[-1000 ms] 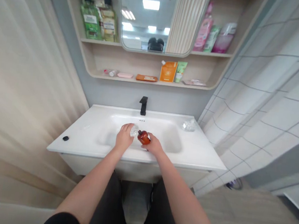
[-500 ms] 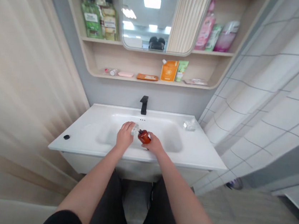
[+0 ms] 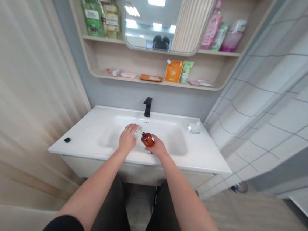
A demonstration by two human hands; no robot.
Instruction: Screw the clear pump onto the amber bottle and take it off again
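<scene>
My right hand (image 3: 157,146) is wrapped around an amber bottle (image 3: 147,139). The bottle lies tilted over the sink (image 3: 177,140), its dark neck pointing left. My left hand (image 3: 128,137) grips a small clear container (image 3: 137,132), whose exact kind is hard to make out. The container's mouth is close to the bottle's neck; whether the two touch, I cannot tell. Any liquid passing between them is too small to see. A small black cap (image 3: 67,140) rests on the left of the white counter (image 3: 85,130).
Behind the sink rises a black faucet (image 3: 147,107). Crumpled clear plastic (image 3: 194,127) sits at the counter's right. Above, a shelf (image 3: 105,76) carries an orange pouch (image 3: 174,71), a green tube (image 3: 186,71) and a pink bar (image 3: 129,75), below a mirror (image 3: 150,22). A curtain (image 3: 21,78) hangs at left.
The view has shifted very slightly, so everything sits a little higher and further left. Both hands keep their grips, with the bottle and clear container in nearly the same pose.
</scene>
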